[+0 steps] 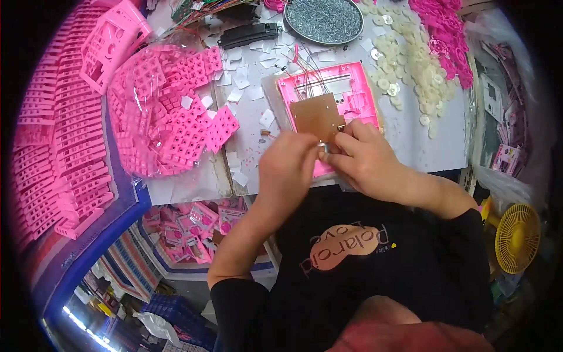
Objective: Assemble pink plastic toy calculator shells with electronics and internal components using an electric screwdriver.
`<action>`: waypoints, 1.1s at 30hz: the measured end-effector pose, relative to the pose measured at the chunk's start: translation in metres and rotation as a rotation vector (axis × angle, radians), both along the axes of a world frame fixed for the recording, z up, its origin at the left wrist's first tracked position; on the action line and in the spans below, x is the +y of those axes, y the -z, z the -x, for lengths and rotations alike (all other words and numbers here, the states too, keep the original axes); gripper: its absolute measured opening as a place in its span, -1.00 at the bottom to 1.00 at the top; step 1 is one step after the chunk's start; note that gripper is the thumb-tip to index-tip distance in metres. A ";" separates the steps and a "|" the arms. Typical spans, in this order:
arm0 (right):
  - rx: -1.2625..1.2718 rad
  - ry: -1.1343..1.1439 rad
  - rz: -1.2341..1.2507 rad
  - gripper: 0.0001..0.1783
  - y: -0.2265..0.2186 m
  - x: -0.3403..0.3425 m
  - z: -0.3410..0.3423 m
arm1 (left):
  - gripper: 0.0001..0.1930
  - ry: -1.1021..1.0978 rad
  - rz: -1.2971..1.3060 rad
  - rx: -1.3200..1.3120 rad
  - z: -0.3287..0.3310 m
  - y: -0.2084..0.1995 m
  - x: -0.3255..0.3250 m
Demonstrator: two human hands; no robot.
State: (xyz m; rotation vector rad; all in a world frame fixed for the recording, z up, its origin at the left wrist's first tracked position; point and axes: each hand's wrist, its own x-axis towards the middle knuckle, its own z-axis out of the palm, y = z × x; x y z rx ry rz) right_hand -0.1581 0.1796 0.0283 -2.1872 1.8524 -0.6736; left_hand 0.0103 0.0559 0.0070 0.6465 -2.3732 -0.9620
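Observation:
A brown circuit board (314, 117) lies tilted over an open pink plastic casing (359, 82), with thin wires (311, 70) rising from its far side. My left hand (287, 161) is closed in a pinch at the board's near edge. Across from it, the curled fingers of my right hand (365, 155) press together by the board's near right corner. A small pale, shiny piece (322, 149) shows between the two sets of fingertips, too small to name. My fingers hide the casing's near part and whatever they pinch.
A clear bag of pink keypad parts (170, 111) lies left, beside stacked pink casings (44, 117). A round tray of screws (324, 20) and a black plastic part (249, 35) stand at the back. Whitish discs (410, 58) and magenta parts (448, 35) are heaped right. A yellow fan (517, 239) is lower right.

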 end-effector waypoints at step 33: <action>0.022 -0.171 -0.181 -0.48 -0.017 -0.001 0.013 | -0.89 -0.251 -0.863 0.382 -0.008 -0.010 0.006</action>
